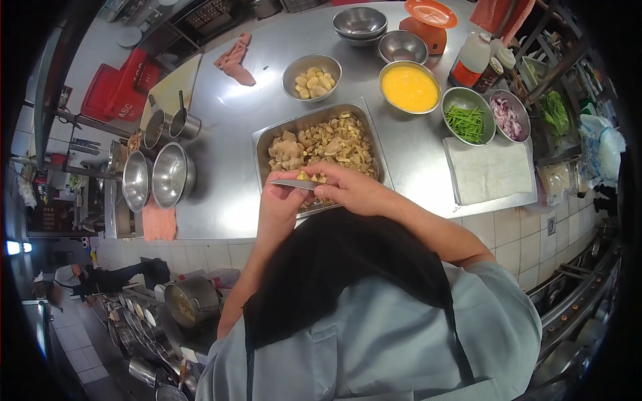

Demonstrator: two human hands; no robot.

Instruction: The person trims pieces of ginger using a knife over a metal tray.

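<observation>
Both hands meet over the near side of a rectangular metal tray of lumpy brown pieces and peelings. My left hand is closed at the blade end of a knife, by a small yellowish piece. My right hand is wrapped round the knife's other end, its thumb along it; the handle is hidden in the fingers. Which fingers bear on the piece is hard to make out. Just beyond the tray stands a metal bowl of peeled, pale yellow pieces.
Rightward stand a bowl of yellow liquid, green strips, purple slices, bottles, a folded white cloth and an orange scale. Leftward are empty bowls and pots. A person is at far left.
</observation>
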